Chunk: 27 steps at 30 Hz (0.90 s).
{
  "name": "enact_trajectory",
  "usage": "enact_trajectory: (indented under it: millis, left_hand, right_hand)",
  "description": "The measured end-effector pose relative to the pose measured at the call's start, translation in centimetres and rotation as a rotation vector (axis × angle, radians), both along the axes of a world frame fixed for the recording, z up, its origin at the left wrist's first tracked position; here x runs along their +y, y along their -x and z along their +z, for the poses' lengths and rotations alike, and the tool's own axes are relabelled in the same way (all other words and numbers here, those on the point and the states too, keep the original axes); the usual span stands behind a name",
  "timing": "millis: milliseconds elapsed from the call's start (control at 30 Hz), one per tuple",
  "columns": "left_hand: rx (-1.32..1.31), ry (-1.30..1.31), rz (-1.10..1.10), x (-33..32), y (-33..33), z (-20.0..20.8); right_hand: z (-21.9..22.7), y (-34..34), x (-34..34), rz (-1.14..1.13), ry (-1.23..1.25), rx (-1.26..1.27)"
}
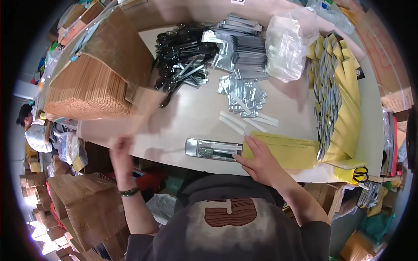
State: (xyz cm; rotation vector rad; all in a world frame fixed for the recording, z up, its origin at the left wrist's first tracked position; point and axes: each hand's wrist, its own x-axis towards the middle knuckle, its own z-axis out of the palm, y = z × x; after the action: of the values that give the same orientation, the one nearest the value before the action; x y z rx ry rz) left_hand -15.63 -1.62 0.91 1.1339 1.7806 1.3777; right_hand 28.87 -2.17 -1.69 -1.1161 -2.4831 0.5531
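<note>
My left hand, blurred by motion, is raised off the table's near left edge with its fingers closed on a thin brown paper sheet. That sheet slants up toward a carton packed with upright brown sheets. My right hand lies with thumb and forefinger apart. Its thumb touches the right end of a clear-topped narrow pack holding a dark item with a rounded head. The other fingers rest at the left end of a stack of yellow sheets.
Black long-handled utensils pile up at the back, beside silver packets and a plastic bag. White strips lie mid-table. Yellow pouches line the right, above black-handled scissors. An open carton stands below left.
</note>
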Motion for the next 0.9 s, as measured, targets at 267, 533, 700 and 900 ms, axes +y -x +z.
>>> enact_trajectory:
  millis: [267, 533, 700, 900]
  left_hand:
    - [0.181, 0.400, -0.592, 1.9, -5.0, -2.8]
    - [0.721, 0.187, -0.441, 2.4, -18.0, -1.6]
    - [0.466, -0.081, -0.726, 0.2, -21.8, -2.6]
    - [0.937, -0.337, -0.707, 2.0, -18.1, 1.0]
  right_hand:
    - [0.3, 0.1, 0.4, 0.040, -0.034, -0.200]
    - [0.8, 1.9, 0.4, -0.061, -0.010, -0.147]
    - [-0.1, 1.7, 0.4, -0.066, -0.037, -0.076]
    - [3.2, 2.9, 1.6, 0.002, -0.105, -0.028]
